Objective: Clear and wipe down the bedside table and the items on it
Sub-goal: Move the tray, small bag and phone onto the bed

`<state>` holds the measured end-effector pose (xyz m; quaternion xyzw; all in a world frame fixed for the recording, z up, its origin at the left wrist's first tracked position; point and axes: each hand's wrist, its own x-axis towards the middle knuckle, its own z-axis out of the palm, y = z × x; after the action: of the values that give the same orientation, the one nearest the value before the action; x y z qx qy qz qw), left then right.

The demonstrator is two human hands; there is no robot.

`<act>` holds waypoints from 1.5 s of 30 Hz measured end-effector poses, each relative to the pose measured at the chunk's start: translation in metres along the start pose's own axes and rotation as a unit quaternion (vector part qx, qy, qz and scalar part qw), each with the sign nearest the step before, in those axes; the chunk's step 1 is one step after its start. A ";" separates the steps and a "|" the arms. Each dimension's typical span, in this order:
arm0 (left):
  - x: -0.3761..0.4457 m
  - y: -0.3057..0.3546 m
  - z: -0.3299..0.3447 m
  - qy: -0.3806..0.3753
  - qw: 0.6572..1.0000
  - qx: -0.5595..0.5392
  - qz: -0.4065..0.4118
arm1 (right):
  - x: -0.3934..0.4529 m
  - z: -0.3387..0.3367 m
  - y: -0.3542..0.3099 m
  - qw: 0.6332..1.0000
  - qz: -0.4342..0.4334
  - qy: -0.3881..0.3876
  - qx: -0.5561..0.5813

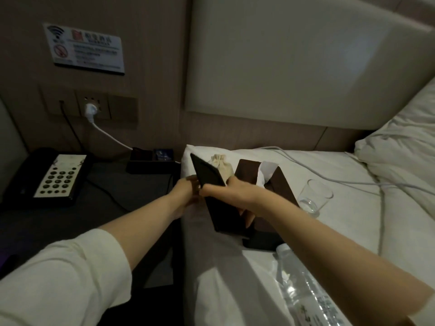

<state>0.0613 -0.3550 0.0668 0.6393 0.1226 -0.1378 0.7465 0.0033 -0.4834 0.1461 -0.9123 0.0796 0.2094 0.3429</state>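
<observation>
Over the bed's edge I hold a dark folded card stand (222, 215) with both hands. My left hand (186, 192) grips its left edge where the two panels meet. My right hand (231, 196) holds it from the right, thumb across the front and fingers curled behind the lower panel. The upper panel (206, 170) tilts up and away from me. The dark bedside table (122, 196) is to the left, with a black phone (47, 177) and a small dark tray (150, 160) at its back.
On the white bed (341, 222) lie a brown tissue box (280, 182), a small cloth pouch (219, 161), a clear glass (315, 196), a plastic water bottle (303, 288) and a dark flat item (259, 244). Cables cross the bed and the table. Wall sockets (91, 107) sit above the phone.
</observation>
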 end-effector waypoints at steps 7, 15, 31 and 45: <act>-0.019 -0.006 -0.030 0.042 0.996 -0.044 -0.065 | -0.013 0.042 0.005 0.976 0.044 0.002 -0.212; -0.079 -0.035 -0.029 -0.017 0.997 0.055 -0.049 | -0.020 0.073 0.003 0.925 0.083 -0.003 -0.372; -0.088 -0.053 0.009 0.008 0.989 0.140 -0.042 | -0.041 0.074 0.006 0.859 0.015 0.029 -0.511; -0.089 -0.062 0.034 0.045 0.995 -0.013 -0.089 | -0.050 0.067 0.014 0.850 -0.035 0.057 -0.522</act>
<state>-0.0434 -0.3931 0.0468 0.6218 0.2138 -0.1733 0.7332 -0.0675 -0.4501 0.1143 -0.9694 -0.0537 0.1560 -0.1819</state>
